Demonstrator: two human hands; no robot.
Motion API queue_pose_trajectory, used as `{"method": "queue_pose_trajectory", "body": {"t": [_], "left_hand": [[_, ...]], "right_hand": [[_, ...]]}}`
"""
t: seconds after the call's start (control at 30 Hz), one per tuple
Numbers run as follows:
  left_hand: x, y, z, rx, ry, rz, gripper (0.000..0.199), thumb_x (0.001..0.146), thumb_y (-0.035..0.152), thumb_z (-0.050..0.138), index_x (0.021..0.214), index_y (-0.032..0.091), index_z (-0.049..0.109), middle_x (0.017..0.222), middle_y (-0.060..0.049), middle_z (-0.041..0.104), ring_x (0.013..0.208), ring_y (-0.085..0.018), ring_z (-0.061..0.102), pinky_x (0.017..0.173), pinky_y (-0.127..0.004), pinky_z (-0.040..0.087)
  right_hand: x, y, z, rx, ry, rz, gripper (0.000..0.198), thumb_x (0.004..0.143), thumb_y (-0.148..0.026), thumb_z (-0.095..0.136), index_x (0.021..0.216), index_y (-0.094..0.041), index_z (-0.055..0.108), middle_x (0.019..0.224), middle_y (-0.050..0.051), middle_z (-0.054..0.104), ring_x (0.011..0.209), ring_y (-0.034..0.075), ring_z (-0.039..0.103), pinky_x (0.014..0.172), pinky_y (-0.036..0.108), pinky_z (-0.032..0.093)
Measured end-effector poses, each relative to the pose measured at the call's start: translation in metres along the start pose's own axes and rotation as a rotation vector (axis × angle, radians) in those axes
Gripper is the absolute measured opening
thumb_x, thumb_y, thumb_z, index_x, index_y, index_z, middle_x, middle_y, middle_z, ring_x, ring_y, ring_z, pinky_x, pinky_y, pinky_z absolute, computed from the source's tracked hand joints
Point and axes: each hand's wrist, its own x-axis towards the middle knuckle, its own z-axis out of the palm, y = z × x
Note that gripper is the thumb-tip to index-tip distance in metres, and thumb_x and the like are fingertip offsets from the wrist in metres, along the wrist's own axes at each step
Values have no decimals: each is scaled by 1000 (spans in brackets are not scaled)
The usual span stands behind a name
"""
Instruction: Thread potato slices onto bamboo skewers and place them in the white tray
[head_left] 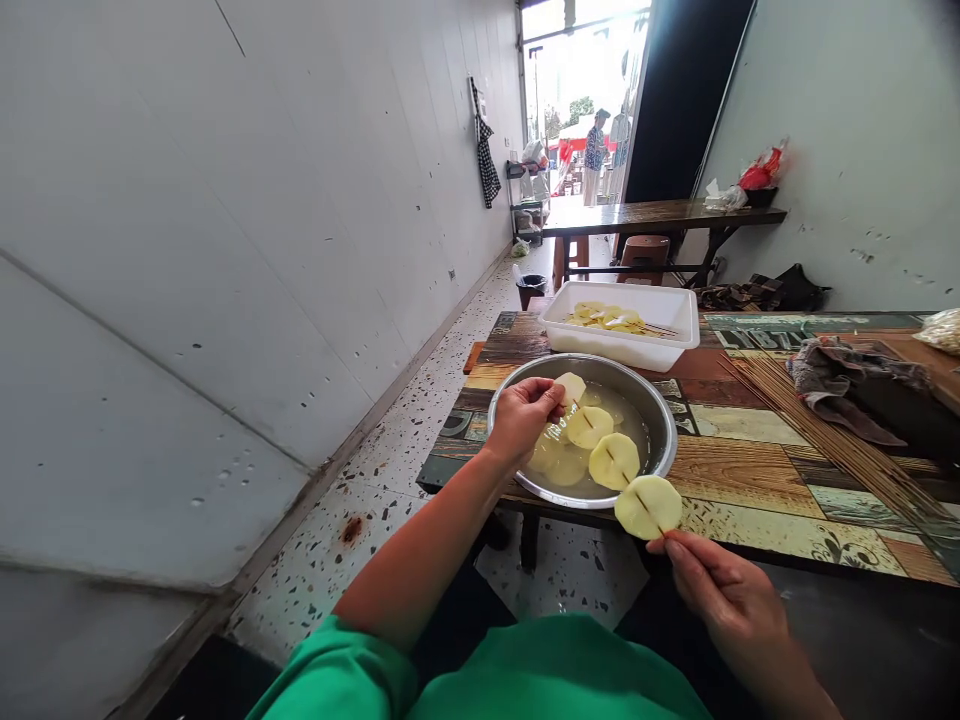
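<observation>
Several pale yellow potato slices are threaded, spaced apart, on a thin wooden skewer slanting over a metal basin. My right hand pinches the skewer's near end, just below the closest slice. Up at the far end, my left hand is closed at the edge of the farthest potato slice; its fingers partly hide the skewer there. Cloudy water fills the basin, with more slices lying under the surface. Just behind it, a white plastic tub contains skewered potato slices.
On the patterned wooden table, a bundle of bare skewers lies at the right beside a crumpled grey cloth. A white wall runs along the left. Farther back stand another table, a bin and a person near the doorway.
</observation>
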Motion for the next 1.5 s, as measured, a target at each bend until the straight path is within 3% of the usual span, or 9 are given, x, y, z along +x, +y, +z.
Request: {"method": "queue_pose_trajectory", "body": {"t": [0.23, 0.4, 0.6, 0.7, 0.87, 1.0, 1.13, 1.33, 1.5], "left_hand": [[3, 18, -10, -176, -202, -326, 29, 58, 20, 85, 76, 10, 65, 62, -1, 61, 50, -5, 52, 51, -17, 42], [2, 21, -11, -154, -266, -344, 24, 60, 20, 84, 74, 9, 68, 61, -2, 60, 51, -5, 52, 50, -17, 42], [-1, 23, -8, -3, -284, -230, 30, 55, 28, 85, 73, 9, 71, 59, -2, 62, 51, -5, 51, 50, -18, 41], [-5, 25, -3, 106, -209, -76, 25, 59, 30, 82, 72, 10, 72, 57, -1, 61, 50, -5, 49, 50, -18, 39], [-14, 25, 6, 202, -110, 110, 20, 67, 31, 74, 73, 12, 74, 54, -1, 58, 50, -7, 48, 50, -20, 38], [-16, 23, 6, 301, -98, 161, 18, 70, 30, 71, 76, 13, 75, 54, 0, 58, 51, -8, 48, 52, -21, 38], [-17, 24, 6, 369, -134, 187, 18, 74, 30, 67, 79, 14, 76, 57, -1, 61, 53, -9, 50, 54, -22, 40], [-24, 25, 11, 595, -29, 393, 14, 78, 23, 64, 78, 18, 77, 62, -1, 66, 57, -11, 54, 57, -22, 41], [-23, 24, 13, 523, -51, 356, 14, 78, 24, 64, 77, 18, 76, 63, -1, 67, 55, -11, 56, 56, -23, 43]], "right_hand": [[6, 9, -7, -286, 153, -306, 30, 85, -42, 57, 86, -22, 79, 87, 8, 78, 74, 26, 74, 72, 33, 61], [12, 22, -12, -203, 133, -224, 29, 81, -43, 61, 84, -21, 79, 80, 8, 77, 64, 23, 72, 65, 30, 60], [13, 26, -10, 180, -68, 78, 40, 82, -49, 63, 95, -14, 78, 71, 6, 71, 57, 16, 61, 49, 22, 50], [10, 22, -9, 159, 4, 52, 37, 83, -47, 64, 93, -14, 78, 65, 4, 67, 54, 14, 58, 48, 21, 48], [4, 10, -8, -70, 110, -49, 34, 82, -48, 62, 84, -19, 79, 64, 4, 69, 54, 17, 61, 50, 21, 50], [2, 7, -7, -134, 143, -83, 36, 82, -49, 60, 85, -19, 79, 55, 1, 64, 47, 16, 58, 47, 21, 49], [1, 9, -8, -39, 109, -35, 37, 82, -49, 62, 88, -17, 79, 65, 4, 69, 54, 17, 62, 49, 21, 50], [-1, 1, -7, -16, 113, -26, 39, 82, -51, 61, 87, -16, 78, 71, 6, 72, 54, 17, 62, 48, 22, 50], [-1, -10, 2, -110, 159, -94, 35, 86, -46, 56, 85, -18, 77, 55, 2, 65, 55, 18, 65, 52, 22, 53]]}}
